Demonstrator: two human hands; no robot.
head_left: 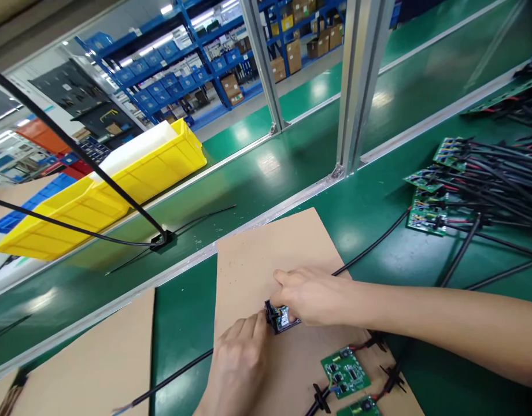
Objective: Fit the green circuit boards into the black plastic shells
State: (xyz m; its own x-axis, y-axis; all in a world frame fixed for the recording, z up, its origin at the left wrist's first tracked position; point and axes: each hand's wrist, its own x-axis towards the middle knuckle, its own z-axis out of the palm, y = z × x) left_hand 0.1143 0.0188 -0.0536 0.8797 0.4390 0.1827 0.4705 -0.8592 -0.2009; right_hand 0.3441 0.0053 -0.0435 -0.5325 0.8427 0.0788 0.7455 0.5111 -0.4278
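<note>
A small black plastic case (287,328) with a circuit board (284,317) in it lies between my hands on a cardboard sheet (248,260). My left hand (243,357) is closed at the left end of the case, fingertips against its black end piece. From under that hand a black cable (174,378) runs left to a stripped end. My right hand (307,293) bends over the board from above, closed on the case, with fingers pressing near a white label. Another black cable (374,245) emerges beyond my right hand. The fingers' undersides are hidden.
Wired green circuit boards (346,372) lie at the cardboard's lower right. A pile of boards with black cables (491,185) covers the right of the green bench. Metal posts (361,86) rise behind. Yellow bins (96,202) stand at the back left, near a black cable stand (162,238).
</note>
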